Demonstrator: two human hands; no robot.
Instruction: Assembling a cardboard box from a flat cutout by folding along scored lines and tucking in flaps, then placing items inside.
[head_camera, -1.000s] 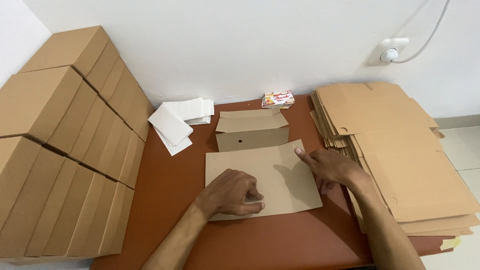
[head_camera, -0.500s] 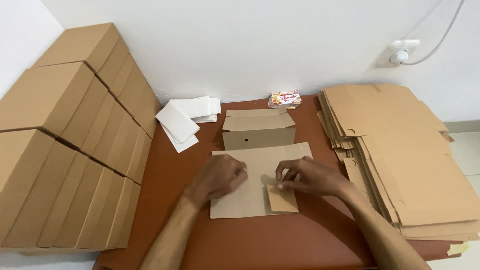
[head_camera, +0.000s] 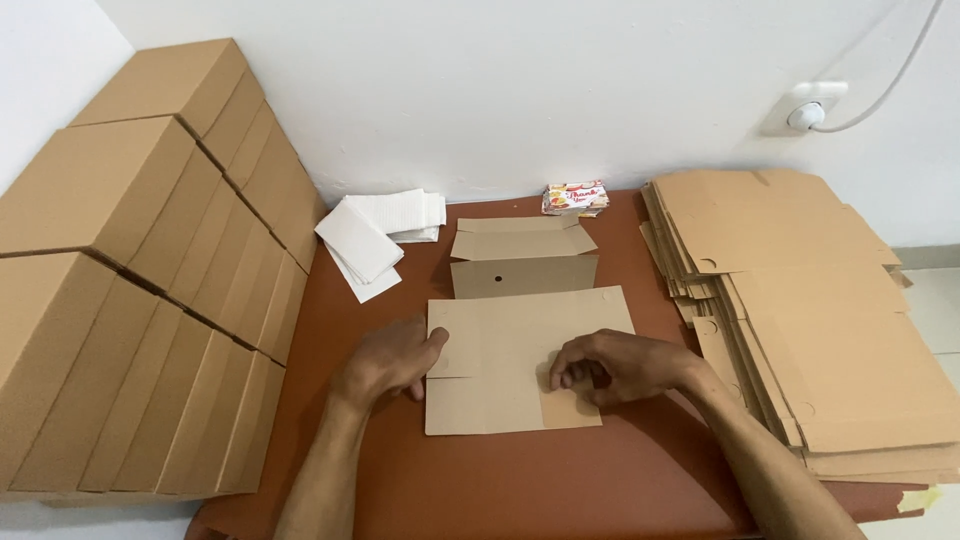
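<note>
A flat brown cardboard box blank (head_camera: 510, 345) lies on the reddish-brown table (head_camera: 520, 490), its far panels standing up near the wall. My left hand (head_camera: 390, 360) presses down on the blank's left edge, fingers spread. My right hand (head_camera: 615, 365) rests on the lower right part, fingertips curled on a folded-in side flap (head_camera: 570, 408). Both forearms reach in from the bottom of the view.
A tall stack of flat cardboard blanks (head_camera: 810, 310) fills the table's right side. Assembled brown boxes (head_camera: 130, 260) are piled on the left. White folded papers (head_camera: 375, 235) and a small colourful packet (head_camera: 575, 198) lie by the wall. A wall socket (head_camera: 805, 110) with a cable sits top right.
My right hand has moved in from the blank's right edge, and the right flap now lies folded over the panel. The left hand slid slightly left. The view moved closer.
</note>
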